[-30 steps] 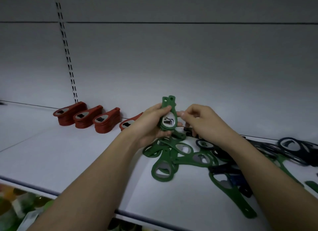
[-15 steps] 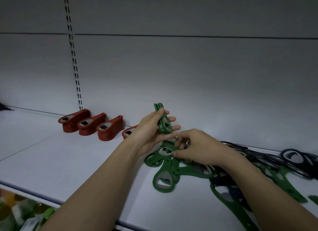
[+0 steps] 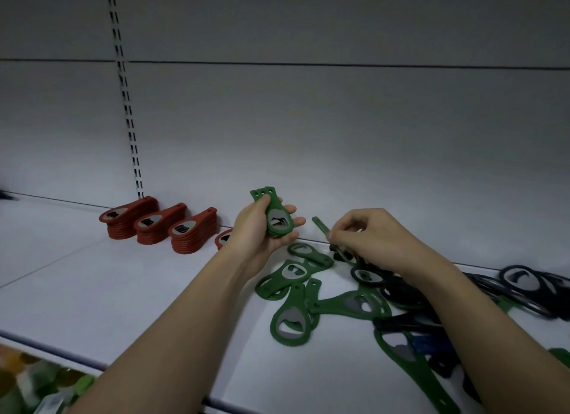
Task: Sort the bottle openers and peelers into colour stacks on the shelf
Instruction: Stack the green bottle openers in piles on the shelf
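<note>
My left hand (image 3: 262, 228) grips a small stack of green bottle openers (image 3: 276, 211), held upright above the white shelf (image 3: 92, 290). Just to its right, my right hand (image 3: 367, 237) pinches the handle of another green opener (image 3: 320, 224) and lifts it out of the pile. Several loose green openers (image 3: 296, 305) lie below both hands. Dark blue and black openers (image 3: 521, 281) are tangled to the right. Three red stacks (image 3: 160, 224) stand in a row at the back left, and a fourth red stack (image 3: 224, 237) shows partly behind my left wrist.
A slotted metal upright (image 3: 128, 117) runs up the back panel behind the red stacks. The shelf's front edge (image 3: 61, 352) crosses the lower left, with blurred colourful goods (image 3: 30, 386) on a level below.
My right hand rose from the pile with a green opener pinched in its fingers. The green stack in my left hand turned its metal face toward me.
</note>
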